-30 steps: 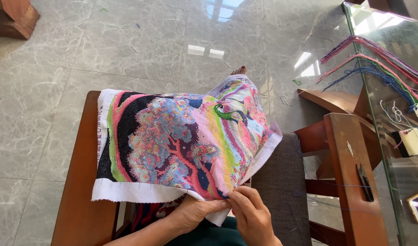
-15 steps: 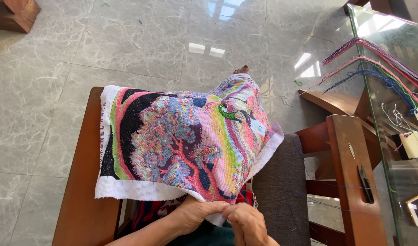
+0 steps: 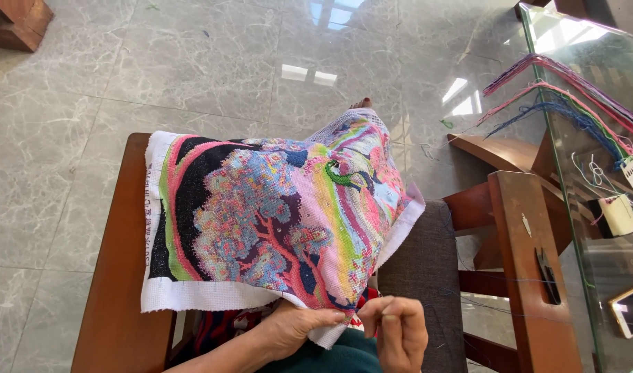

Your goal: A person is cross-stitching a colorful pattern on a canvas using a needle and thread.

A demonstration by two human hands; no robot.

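Note:
A large cross-stitch canvas [image 3: 275, 221] with a colourful tree and a green bird lies draped over my lap. My left hand [image 3: 299, 324] grips its near edge from below, thumb on the white border. My right hand [image 3: 396, 331] is beside it, fingers pinched together at the cloth's lower corner; a thin dark thread [image 3: 489, 297] runs off to the right from there. I cannot make out a needle.
I sit on a wooden chair with brown armrests [image 3: 113, 276] and a grey cushion [image 3: 427, 276]. Small scissors [image 3: 546, 276] lie on the right armrest. A glass table [image 3: 606, 173] at right holds bundled coloured threads [image 3: 572, 97], a thread card and a phone [image 3: 630, 307]. Marble floor lies beyond.
The canvas has shifted slightly down and toward me. My right hand has drawn back from the cloth's edge and closed into a pinch.

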